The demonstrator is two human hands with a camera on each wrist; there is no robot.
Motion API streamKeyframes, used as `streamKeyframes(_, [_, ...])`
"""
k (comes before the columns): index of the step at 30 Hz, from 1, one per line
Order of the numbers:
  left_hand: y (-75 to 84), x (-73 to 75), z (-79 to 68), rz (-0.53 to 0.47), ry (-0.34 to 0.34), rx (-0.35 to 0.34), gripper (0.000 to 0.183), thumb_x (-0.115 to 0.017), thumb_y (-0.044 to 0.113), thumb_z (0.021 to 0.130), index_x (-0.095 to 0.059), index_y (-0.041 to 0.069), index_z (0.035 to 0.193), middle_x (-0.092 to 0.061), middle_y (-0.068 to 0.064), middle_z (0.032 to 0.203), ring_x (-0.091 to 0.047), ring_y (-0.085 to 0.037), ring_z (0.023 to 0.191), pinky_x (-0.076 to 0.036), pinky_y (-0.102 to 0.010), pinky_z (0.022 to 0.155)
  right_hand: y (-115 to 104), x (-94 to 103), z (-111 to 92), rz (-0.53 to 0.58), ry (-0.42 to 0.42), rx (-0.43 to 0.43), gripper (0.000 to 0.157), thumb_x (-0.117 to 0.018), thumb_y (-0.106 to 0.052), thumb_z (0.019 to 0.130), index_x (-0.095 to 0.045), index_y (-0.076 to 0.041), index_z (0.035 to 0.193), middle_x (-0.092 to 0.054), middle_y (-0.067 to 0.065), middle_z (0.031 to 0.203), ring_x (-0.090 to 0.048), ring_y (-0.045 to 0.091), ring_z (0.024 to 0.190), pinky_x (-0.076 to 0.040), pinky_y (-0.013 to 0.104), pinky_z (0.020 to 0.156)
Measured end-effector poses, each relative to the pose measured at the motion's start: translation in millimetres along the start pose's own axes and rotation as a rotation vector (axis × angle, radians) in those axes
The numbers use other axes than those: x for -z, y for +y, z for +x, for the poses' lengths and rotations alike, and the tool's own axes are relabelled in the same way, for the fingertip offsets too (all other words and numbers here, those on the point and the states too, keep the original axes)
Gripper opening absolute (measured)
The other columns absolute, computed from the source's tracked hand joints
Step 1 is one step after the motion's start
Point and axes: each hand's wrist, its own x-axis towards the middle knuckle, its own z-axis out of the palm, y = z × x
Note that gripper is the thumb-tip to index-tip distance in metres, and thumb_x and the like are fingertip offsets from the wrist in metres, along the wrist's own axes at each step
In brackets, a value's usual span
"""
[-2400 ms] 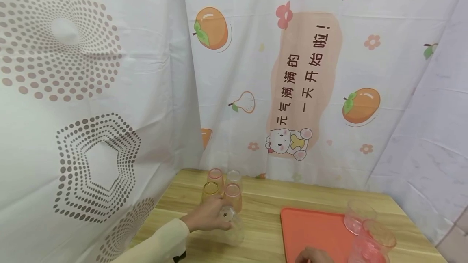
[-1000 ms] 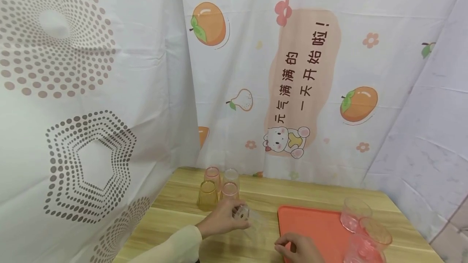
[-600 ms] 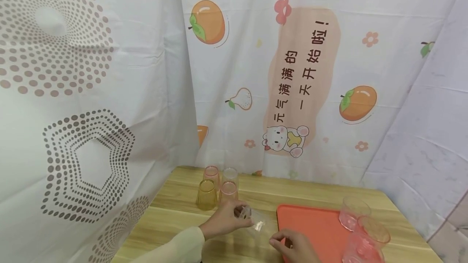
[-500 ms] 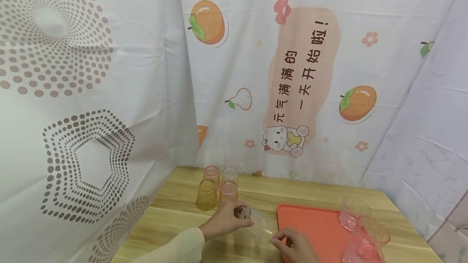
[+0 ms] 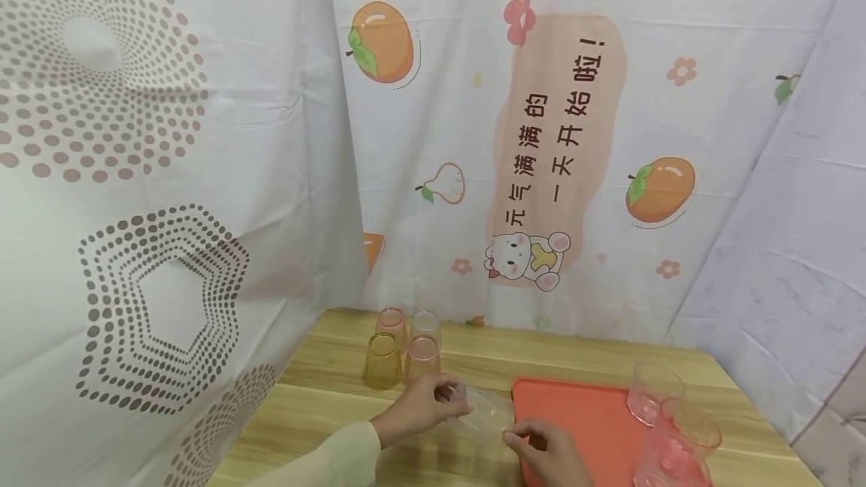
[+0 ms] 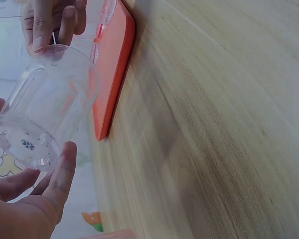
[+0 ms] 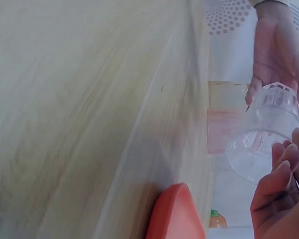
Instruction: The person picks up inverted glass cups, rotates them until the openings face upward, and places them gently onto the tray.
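A clear plastic cup [image 5: 492, 418] lies tilted on its side in the air between both hands, above the wooden table. My left hand [image 5: 421, 406] grips it around the base, fingertips and thumb on opposite sides, as the left wrist view shows. The open mouth points toward my right hand [image 5: 549, 451], whose thumb and fingers pinch the rim [image 7: 241, 162]. Left of them, several cups stand upside down: an amber cup [image 5: 383, 368], a pink cup [image 5: 392, 324], another pink cup [image 5: 425, 352] and a clear one [image 5: 429, 323].
An orange-red tray [image 5: 575, 415] lies to the right, its left edge close to my right hand. Clear and pink cups [image 5: 690, 427] stand at its right side. Printed curtains [image 5: 433, 119] hang behind and beside the wooden table [image 5: 325, 397].
My left hand has carried the clear cup rightward from the upside-down group and tipped it sideways. My right hand has come up from the lower edge and now pinches its rim.
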Motion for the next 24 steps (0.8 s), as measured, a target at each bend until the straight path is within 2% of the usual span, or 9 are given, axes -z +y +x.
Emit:
streamKeyframes(4, [-0.8,-0.6,0.1,-0.069,-0.035,0.022,0.044,-0.073,0.04,0.082,-0.063,0.013,0.115,-0.064,0.003,0.09,-0.061,-0.016,0.079,-0.052,-0.029,0.068,-2.1,0.4,-0.3,0.12,-0.013,-0.096,0.043,-0.067,-0.042,0.086,-0.068,-0.004,0.106,-0.058,0.007,0.069,-0.042,0.009,0.048,-0.042,0.029,0.045])
streamKeyframes(10, [-4.5,-3.4,1.1,-0.13,-0.108,0.002,0.027,-0.071,0.036,0.085,-0.064,0.014,0.1,-0.066,-0.001,0.087,-0.064,-0.02,0.077,-0.054,-0.037,0.07,-2.9,-0.7,-0.8,0.185,0.003,-0.124,0.045,-0.068,-0.041,0.085,-0.067,-0.002,0.107,-0.059,0.007,0.072,-0.04,0.009,0.047,-0.041,0.029,0.044])
streamKeyframes(13, [-6.3,-4.4,0.8,-0.105,-0.118,-0.009,0.03,-0.072,0.035,0.084,-0.065,0.012,0.102,-0.065,0.001,0.088,-0.063,-0.017,0.078,-0.054,-0.035,0.069,-4.1,0.4,-1.7,0.154,0.021,-0.1,0.041,-0.068,-0.039,0.086,-0.068,-0.004,0.106,-0.062,0.009,0.076,-0.042,0.009,0.049,-0.043,0.028,0.047])
streamKeyframes(18, [-6.1,-5.1,-1.4,-0.054,-0.102,0.013,0.047,-0.075,0.036,0.081,-0.063,0.011,0.119,-0.063,0.004,0.09,-0.061,-0.012,0.078,-0.052,-0.028,0.067,-7.4,3.7,-3.7,0.038,0.085,-0.003,0.026,-0.069,-0.033,0.087,-0.07,-0.01,0.099,-0.056,0.003,0.066,-0.043,0.006,0.05,-0.042,0.026,0.048])
streamKeyframes(24, [-5.4,-4.6,-3.5,-0.02,-0.098,0.014,0.045,-0.075,0.038,0.081,-0.065,0.01,0.114,-0.064,0.006,0.089,-0.059,-0.012,0.081,-0.05,-0.026,0.068,-8.7,7.4,-2.0,-0.115,0.158,0.125,0.013,-0.069,-0.031,0.087,-0.071,-0.02,0.093,-0.051,-0.003,0.061,-0.039,0.004,0.049,-0.038,0.023,0.048])
